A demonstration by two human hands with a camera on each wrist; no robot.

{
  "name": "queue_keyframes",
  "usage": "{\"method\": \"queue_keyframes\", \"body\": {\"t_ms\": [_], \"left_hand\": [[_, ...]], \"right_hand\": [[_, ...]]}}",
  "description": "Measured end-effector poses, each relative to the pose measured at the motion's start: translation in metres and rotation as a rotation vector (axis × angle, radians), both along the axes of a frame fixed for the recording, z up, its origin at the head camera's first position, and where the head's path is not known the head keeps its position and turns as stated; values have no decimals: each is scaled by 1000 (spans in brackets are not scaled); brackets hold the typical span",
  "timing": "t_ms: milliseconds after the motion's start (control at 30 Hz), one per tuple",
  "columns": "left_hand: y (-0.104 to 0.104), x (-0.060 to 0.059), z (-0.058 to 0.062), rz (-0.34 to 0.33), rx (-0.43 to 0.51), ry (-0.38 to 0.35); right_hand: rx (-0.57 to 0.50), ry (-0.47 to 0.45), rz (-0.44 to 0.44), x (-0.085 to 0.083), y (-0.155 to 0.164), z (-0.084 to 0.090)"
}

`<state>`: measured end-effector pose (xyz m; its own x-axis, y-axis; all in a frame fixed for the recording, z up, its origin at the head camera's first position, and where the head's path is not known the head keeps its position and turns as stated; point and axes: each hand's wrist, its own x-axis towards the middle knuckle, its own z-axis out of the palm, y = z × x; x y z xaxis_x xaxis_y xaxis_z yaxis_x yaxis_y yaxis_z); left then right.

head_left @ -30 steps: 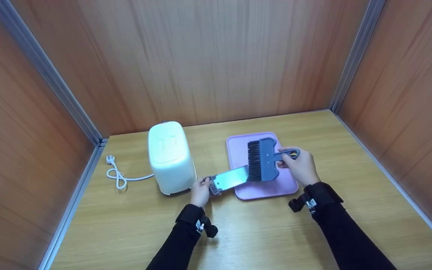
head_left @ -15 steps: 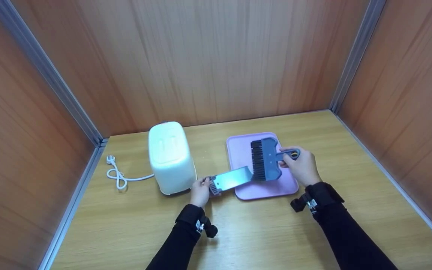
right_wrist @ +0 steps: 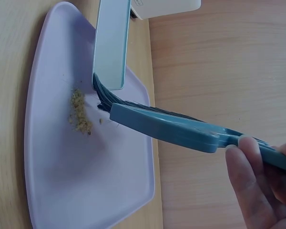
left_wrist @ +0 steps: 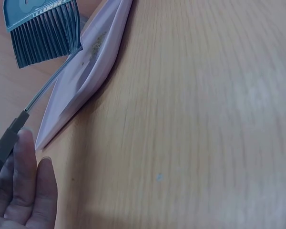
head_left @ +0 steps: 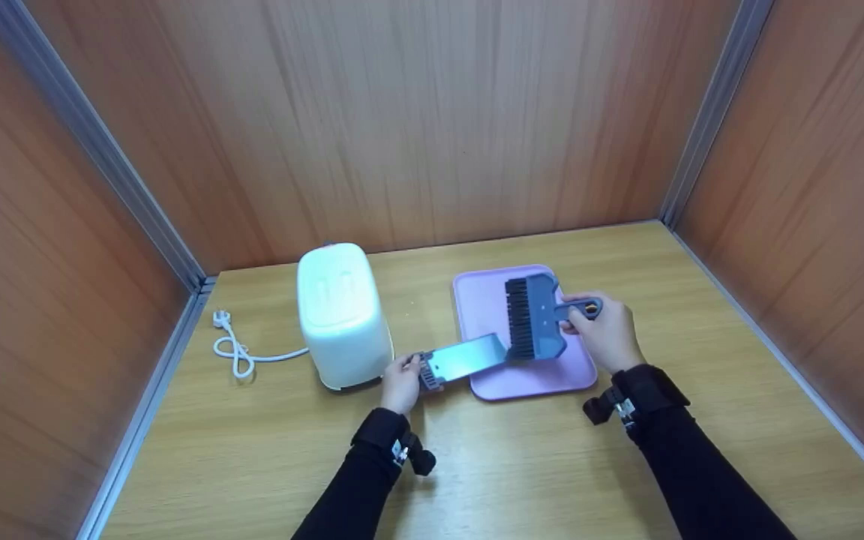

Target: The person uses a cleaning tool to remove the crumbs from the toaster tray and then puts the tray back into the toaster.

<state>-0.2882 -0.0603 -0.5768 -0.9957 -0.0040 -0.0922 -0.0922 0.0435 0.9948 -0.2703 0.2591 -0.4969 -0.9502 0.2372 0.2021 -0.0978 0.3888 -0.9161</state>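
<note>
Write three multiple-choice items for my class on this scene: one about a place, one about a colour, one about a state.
1. Where do the crumbs lie?
A. on the pink tray
B. on the white toaster
C. on the bare table

2. What colour is the brush?
A. red
B. blue-grey
C. yellow

3. How is the right hand?
A. flat on the table
B. hanging idle
C. holding the brush handle

Answers:
1. A, the right wrist view shows the small pile on the tray's surface.
2. B, its back and handle are blue-grey, with dark bristles.
3. C, its fingers curl round the handle, while the left hand holds the metal crumb tray.
</note>
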Motion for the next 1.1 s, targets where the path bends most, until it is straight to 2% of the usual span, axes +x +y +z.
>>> {"method": "queue_keyframes", "body": {"t_ms": [100, 233, 367, 467, 567, 700, 900, 1000, 1100], "left_hand": [[1, 1, 0, 7, 15, -2], [2, 1, -1, 20, -51, 13], [2, 0, -1, 3, -11, -17], [1, -2, -1, 4, -19, -30], [0, -2, 0, 6, -102, -6], [-2, -3, 0, -1, -143, 15], [-5, -5, -4, -13, -11, -26], [-6, -5, -3, -2, -28, -25], [-5, -3, -1, 8, -84, -10]], "right_hand": [[10, 2, -8, 0, 0, 0], [10, -9, -27, -1, -1, -1], [7, -19, -33, -1, 0, -1], [11, -16, -34, 0, 0, -1], [6, 5, -31, 0, 1, -1], [7, 25, -28, 0, 2, -1], [6, 4, -38, -1, 2, 0], [1, 12, -46, -1, 2, 3], [-13, 35, -52, -2, 1, 7]]}}
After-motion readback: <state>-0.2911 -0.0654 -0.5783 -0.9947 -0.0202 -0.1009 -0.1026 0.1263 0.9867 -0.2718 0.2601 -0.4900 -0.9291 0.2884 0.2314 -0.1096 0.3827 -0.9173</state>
